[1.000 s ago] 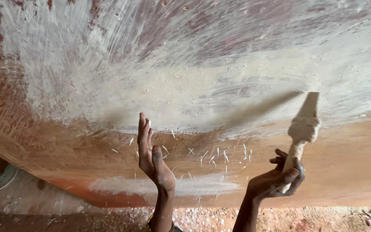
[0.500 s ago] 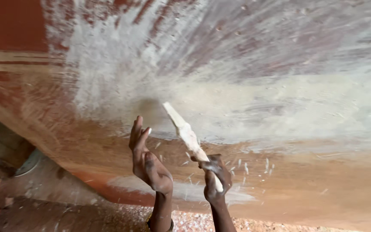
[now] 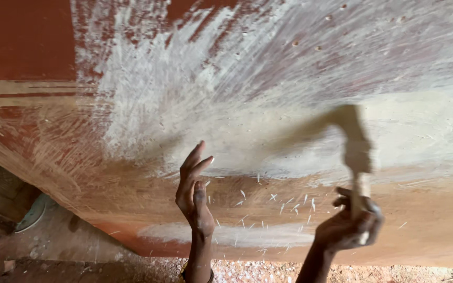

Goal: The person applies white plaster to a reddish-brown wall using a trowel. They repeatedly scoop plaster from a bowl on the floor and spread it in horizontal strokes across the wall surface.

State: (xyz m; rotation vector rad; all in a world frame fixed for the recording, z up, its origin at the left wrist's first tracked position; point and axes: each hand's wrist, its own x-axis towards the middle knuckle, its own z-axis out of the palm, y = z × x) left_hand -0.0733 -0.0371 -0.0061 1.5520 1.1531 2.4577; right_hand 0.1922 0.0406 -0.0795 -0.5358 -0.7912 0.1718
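I look up at a large curved hull-like surface, red-brown with a wide patch scraped pale and streaked white. My right hand grips the handle of a pale wooden tool, which stands upright and is blurred by motion against the surface. My left hand is raised with fingers apart, close to the surface left of the tool, holding nothing. Small white chips fly or cling between the two hands.
Below the surface lies reddish ground strewn with pale chips. At lower left a dark sloping support and a round grey object sit under the curve. A red painted band remains at upper left.
The tool has swung from slanting up-left near my left hand over to the right and now stands upright. My right hand moved right with it. My left hand stayed roughly in place.
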